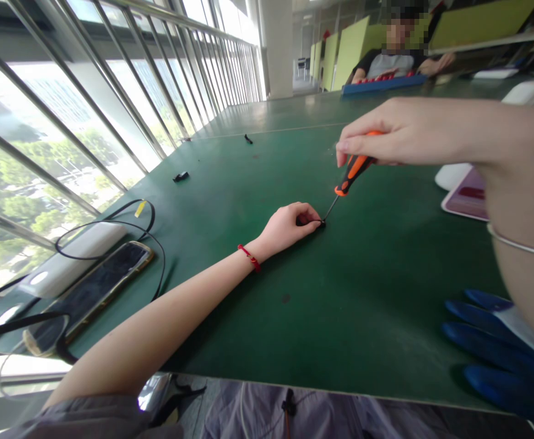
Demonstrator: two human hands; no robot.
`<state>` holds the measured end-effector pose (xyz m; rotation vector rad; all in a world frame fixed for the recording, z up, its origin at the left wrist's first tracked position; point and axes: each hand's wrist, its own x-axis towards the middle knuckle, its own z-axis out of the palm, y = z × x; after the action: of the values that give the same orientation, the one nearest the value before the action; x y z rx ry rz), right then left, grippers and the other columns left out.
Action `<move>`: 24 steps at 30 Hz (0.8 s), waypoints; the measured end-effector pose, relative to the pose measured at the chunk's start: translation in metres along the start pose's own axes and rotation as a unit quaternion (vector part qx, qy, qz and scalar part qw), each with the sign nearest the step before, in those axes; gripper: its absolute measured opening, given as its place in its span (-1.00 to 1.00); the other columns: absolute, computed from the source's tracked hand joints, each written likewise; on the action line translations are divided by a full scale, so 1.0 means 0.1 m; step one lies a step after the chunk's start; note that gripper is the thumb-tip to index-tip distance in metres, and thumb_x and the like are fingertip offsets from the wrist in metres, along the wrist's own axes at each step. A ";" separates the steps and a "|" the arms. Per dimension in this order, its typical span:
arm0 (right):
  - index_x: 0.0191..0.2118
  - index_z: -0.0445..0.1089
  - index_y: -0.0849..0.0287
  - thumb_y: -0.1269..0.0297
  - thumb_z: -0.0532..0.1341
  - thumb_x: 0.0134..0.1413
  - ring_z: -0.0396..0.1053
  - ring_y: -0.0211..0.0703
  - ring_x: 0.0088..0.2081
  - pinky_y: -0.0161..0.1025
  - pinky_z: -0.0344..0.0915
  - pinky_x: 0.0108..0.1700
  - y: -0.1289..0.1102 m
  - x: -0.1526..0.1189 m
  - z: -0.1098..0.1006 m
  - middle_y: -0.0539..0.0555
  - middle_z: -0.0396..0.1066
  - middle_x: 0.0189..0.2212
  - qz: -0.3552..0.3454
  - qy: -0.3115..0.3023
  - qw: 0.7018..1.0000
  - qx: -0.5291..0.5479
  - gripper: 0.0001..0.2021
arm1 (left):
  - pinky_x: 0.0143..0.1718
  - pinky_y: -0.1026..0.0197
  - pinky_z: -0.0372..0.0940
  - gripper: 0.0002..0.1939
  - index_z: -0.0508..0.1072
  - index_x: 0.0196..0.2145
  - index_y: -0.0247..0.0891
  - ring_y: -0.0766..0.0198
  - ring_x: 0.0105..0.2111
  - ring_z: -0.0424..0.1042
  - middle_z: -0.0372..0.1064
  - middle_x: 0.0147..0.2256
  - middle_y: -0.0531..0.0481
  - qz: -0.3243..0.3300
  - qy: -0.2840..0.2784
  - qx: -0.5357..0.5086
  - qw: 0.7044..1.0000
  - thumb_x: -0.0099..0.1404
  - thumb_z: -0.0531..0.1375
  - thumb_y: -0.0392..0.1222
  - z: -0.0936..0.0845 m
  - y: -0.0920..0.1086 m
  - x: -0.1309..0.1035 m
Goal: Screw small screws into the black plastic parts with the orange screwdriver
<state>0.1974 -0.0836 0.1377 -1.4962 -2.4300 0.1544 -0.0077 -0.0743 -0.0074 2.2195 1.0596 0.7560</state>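
My right hand (381, 134) is closed around the orange and black handle of a screwdriver (356, 171), which slants down to the left. Its thin metal tip meets a small black part (323, 224) on the green tabletop. Pinched in the fingers of my left hand (289, 225) is that same black part, mostly covered by the thumb and fingers, so its exact kind does not show. The left hand rests low on the table and wears a red bracelet (249, 258) at the wrist.
Two small black pieces (181, 177) (248, 139) lie farther back. At left are a phone (97, 292), a white power bank-like block (74, 259) and looping cables. Blue gloves (490, 335) lie at right. Across the table, a person sits behind a blue tray (381, 84). A metal railing borders the left.
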 end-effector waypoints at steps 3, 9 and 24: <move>-0.13 0.41 0.06 0.05 0.18 0.01 0.11 -0.36 -0.55 -0.26 0.01 -0.45 -0.01 0.01 0.01 -0.02 0.32 -0.47 0.021 0.002 0.999 -0.049 -0.68 | -0.33 0.31 0.29 -0.80 0.52 -0.30 -0.30 0.32 -0.36 0.38 0.45 -0.35 -0.02 0.001 0.000 0.002 1.000 0.22 0.18 -0.14 0.00 0.00 0.00; -0.28 0.45 0.11 -0.17 -0.06 0.17 0.12 -0.36 -0.53 -0.26 0.02 -0.41 -0.03 0.01 0.01 -0.02 0.26 -0.54 -0.003 -0.033 0.999 -0.021 -0.49 | -0.32 0.31 0.28 -0.81 0.52 -0.30 -0.30 0.33 -0.36 0.38 0.45 -0.35 -0.01 0.000 -0.001 0.003 1.000 0.22 0.18 -0.15 0.00 0.00 0.00; -0.18 0.39 0.10 0.12 0.18 0.02 0.11 -0.37 -0.51 -0.29 0.01 -0.43 -0.09 0.01 0.03 -0.02 0.32 -0.44 0.013 0.019 0.999 -0.041 -0.74 | -0.33 0.31 0.28 -0.80 0.53 -0.29 -0.30 0.33 -0.36 0.37 0.45 -0.36 -0.01 0.001 0.000 0.007 1.000 0.22 0.18 -0.14 0.00 0.00 0.00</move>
<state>0.1887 -0.0870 0.1370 -1.5517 -2.4137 0.0327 -0.0078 -0.0740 -0.0077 2.2318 1.0659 0.7519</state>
